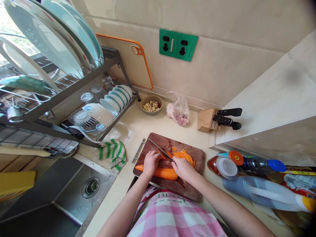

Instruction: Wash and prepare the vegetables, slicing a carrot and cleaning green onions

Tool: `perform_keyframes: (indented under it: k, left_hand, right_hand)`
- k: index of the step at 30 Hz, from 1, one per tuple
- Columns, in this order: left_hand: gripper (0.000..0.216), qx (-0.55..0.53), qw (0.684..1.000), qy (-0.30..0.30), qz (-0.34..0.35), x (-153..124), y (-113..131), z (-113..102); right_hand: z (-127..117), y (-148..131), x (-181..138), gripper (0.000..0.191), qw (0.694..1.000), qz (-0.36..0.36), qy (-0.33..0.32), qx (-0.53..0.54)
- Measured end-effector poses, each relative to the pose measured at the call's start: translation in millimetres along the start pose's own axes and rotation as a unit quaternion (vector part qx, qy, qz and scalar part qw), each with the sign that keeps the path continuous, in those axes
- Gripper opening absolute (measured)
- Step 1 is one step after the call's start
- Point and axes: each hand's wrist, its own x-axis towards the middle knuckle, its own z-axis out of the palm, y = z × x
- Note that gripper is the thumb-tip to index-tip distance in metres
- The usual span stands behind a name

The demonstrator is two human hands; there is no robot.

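Note:
A dark brown cutting board (197, 179) lies on the counter before me. My right hand (184, 168) is wrapped round the handle of a knife (160, 148), whose blade points to the upper left across the board. Close to the blade, my left hand (151, 163) has its fingers bent over a piece of carrot (162, 157), partly hidden beneath them. A long peeled carrot (165, 173) rests on the near side of the board, passing under my left wrist. Carrot slices (184, 156) are heaped beyond my right hand.
Left are a sink (71, 197), a striped cloth (113, 153) and a dish rack (74, 74). Behind the board stand a bowl of garlic (151, 106), bagged raw meat (178, 112) and a knife block (206, 119). Jars and a large bottle (261, 192) crowd the right.

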Motion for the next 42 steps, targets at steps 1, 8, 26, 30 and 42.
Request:
perform_keyframes:
  k: [1,8,26,30,42]
  left_hand:
    - [0.022,-0.002,1.000,0.001,-0.003,-0.1,0.3,-0.1]
    - [0.019,-0.019,1.000,0.005,-0.009,-0.1,0.3,2.4]
    - [0.019,-0.003,1.000,0.003,-0.016,-2.0,-8.3,-2.9]
    - [0.020,-0.008,1.000,0.000,-0.020,-3.1,-9.2,-2.8]
    - [0.019,0.020,1.000,-0.001,-0.010,-5.6,-12.3,-2.5]
  right_hand:
    - [-2.1,0.2,-2.8,0.022,1.000,0.000,-0.003,-0.006]
    - [-4.0,-3.5,-6.1,0.023,1.000,-0.005,-0.014,-0.015]
    - [-3.6,-13.0,1.7,0.022,0.999,0.010,-0.025,-0.024]
    - [9.5,-20.9,15.2,0.025,0.999,0.021,-0.022,-0.035]
    - [1.8,-14.1,10.6,0.026,0.999,-0.007,-0.015,-0.031]
